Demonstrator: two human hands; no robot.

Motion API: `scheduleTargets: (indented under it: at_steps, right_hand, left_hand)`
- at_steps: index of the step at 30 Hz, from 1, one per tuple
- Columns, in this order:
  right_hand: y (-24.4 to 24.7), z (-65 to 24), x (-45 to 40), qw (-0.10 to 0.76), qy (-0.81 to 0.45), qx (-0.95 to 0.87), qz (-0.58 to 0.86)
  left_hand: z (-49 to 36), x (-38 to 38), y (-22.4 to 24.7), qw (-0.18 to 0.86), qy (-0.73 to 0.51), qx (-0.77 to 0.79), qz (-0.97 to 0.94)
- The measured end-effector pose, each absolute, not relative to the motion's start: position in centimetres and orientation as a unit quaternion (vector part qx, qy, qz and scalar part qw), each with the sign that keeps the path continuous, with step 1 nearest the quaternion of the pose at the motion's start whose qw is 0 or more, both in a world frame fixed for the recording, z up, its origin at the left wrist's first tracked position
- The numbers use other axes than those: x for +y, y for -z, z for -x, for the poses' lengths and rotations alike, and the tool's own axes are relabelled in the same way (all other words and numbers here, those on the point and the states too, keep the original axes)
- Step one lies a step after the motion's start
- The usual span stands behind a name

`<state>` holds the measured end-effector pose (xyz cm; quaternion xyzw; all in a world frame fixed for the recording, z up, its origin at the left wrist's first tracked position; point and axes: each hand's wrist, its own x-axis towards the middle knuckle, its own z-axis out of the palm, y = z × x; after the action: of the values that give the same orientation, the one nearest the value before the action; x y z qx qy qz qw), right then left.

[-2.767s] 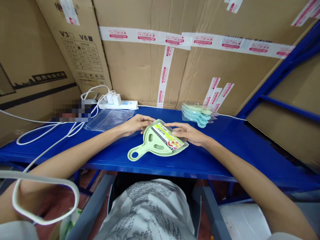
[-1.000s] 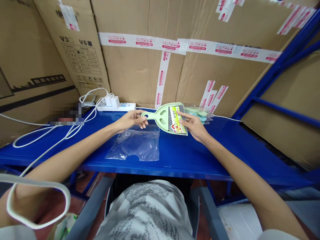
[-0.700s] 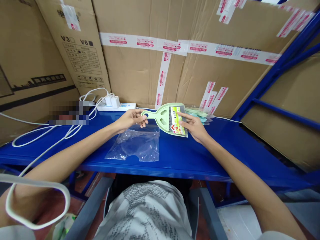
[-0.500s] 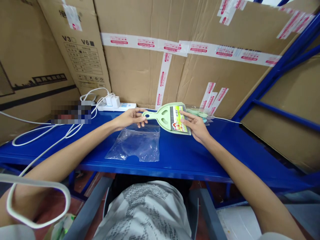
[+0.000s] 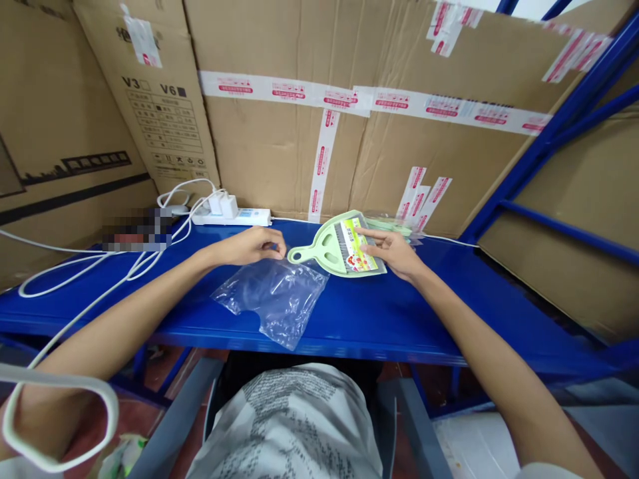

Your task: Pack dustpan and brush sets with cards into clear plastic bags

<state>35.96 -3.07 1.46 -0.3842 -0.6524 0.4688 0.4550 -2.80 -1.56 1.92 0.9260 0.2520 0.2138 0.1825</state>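
Note:
A light green dustpan [image 5: 323, 247] hangs over the blue table, its handle pointing left. Its brush lies inside, dark bristles partly covered by a yellow printed card [image 5: 355, 245]. Gripping the pan's wide edge, my right hand [image 5: 394, 253] has its fingers over the card. My left hand [image 5: 254, 245] is closed in a pinch on the upper edge of a clear plastic bag [image 5: 279, 299], just left of the handle. The bag looks flat and crumpled, hanging toward the table's front edge. Behind my right hand lies another green item in clear wrapping [image 5: 399, 227].
A white power strip [image 5: 234, 216] with plugged-in adapters stands at the back of the blue table [image 5: 399, 319]. White cables [image 5: 134, 266] loop over the left side. Cardboard [image 5: 269, 153] walls the back, and a blue metal frame [image 5: 549, 146] rises at right.
My left hand has let go of the dustpan handle and pinched the plastic bag, which has turned and shifted toward me. The dustpan, still in my right hand, has tilted slightly.

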Motion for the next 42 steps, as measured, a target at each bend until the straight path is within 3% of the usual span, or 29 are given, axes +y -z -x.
scheduleTargets:
  at_steps: [7, 12, 21, 26, 30, 33, 37, 42]
  right_hand:
    - [-2.1, -36.0, -3.9, 0.402, -0.505, -0.672, 0.364]
    - [-2.5, -34.8, -5.1, 0.305, -0.546, -0.703, 0.339]
    - [-0.5, -31.5, -6.7, 0.269, -0.594, -0.688, 0.318]
    - [0.4, -30.6, -7.2, 0.336, -0.592, -0.664, 0.31]
    - [0.4, -30.9, -6.7, 0.436, -0.569, -0.62, 0.319]
    - [0.2, -31.3, -6.1, 0.508, -0.529, -0.598, 0.323]
    - [0.1, -31.7, -5.7, 0.565, -0.48, -0.586, 0.327]
    - [0.3, -31.6, -5.9, 0.559, -0.446, -0.612, 0.336]
  left_hand:
    - [0.7, -3.2, -1.6, 0.197, -0.325, 0.181, -0.907]
    - [-0.9, -5.0, -1.5, 0.23, -0.341, 0.187, -0.892]
    - [-2.2, -6.1, -0.8, 0.225, -0.372, 0.183, -0.882]
    - [-1.5, -6.2, -2.2, 0.172, -0.384, 0.215, -0.881]
    - [0.7, -4.6, -3.7, 0.102, -0.595, 0.329, -0.726]
    - [1.9, -2.9, -3.7, 0.238, -0.677, 0.355, -0.6]
    - [1.1, -2.5, -2.8, 0.53, -0.565, 0.312, -0.549]
    - [-0.9, -3.9, -2.1, 0.566, -0.547, 0.273, -0.553]
